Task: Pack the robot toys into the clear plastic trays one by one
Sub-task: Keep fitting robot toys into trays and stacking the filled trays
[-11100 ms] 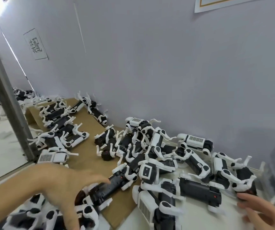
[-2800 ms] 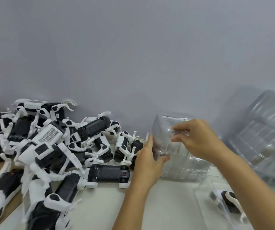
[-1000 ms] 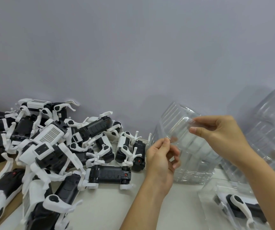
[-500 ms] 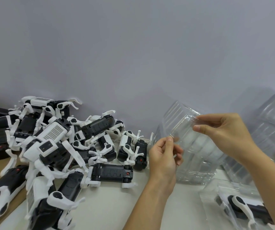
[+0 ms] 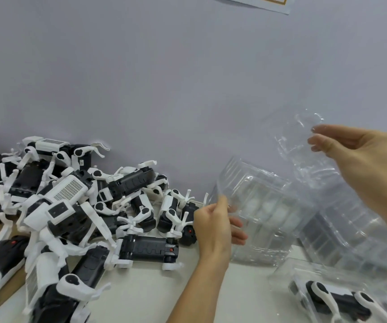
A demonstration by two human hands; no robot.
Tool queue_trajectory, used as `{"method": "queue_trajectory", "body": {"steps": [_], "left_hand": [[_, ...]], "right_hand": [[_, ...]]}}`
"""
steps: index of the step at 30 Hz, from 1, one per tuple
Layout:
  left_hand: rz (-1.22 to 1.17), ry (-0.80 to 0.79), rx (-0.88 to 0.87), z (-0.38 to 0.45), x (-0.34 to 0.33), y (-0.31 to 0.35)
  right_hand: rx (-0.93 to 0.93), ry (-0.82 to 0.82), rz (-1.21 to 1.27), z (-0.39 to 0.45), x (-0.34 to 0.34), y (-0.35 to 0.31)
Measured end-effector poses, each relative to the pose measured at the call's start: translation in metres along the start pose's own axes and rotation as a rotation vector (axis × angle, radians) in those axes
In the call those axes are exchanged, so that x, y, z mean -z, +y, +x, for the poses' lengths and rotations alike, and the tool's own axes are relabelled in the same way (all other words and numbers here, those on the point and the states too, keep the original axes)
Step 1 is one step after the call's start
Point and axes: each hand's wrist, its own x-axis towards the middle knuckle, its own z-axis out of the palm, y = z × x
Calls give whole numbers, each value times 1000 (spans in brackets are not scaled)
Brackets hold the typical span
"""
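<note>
Right hand (image 5: 360, 166): raised near the grey wall (image 5: 164, 78), thumb and fingers pinching the edge of a single clear moulded plastic tray (image 5: 304, 145), held in the air. Left hand (image 5: 213, 226): fingers curled on the near corner of the stack of clear plastic trays (image 5: 262, 213) standing on the white table (image 5: 146, 292). Heap of black-and-white robot toys (image 5: 71, 210): left on table. One packed robot toy (image 5: 334, 299): lower right.

Left side: a heap of robot toys (image 5: 71, 210) crowds the tabletop up to the wall (image 5: 164, 78).
Centre front: bare tabletop (image 5: 146, 292) lies open between the heap and the packed tray (image 5: 327, 297).
Right rear: a stack of clear trays (image 5: 264, 217) blocks the way, left hand (image 5: 213, 224) against it.
Above stack: right hand (image 5: 360, 159) holds a lifted tray (image 5: 297, 145) in open air.
</note>
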Motion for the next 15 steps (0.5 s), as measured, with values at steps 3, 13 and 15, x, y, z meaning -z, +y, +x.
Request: {"method": "queue_trajectory", "body": {"steps": [3, 13, 15], "left_hand": [[335, 72, -56, 1, 7, 8], [146, -245, -512, -22, 6, 71], [150, -356, -566, -36, 2, 83]], "right_hand": [[28, -7, -8, -4, 1, -11], [170, 17, 19, -32, -29, -53], [217, 35, 46, -41, -43, -61]]}}
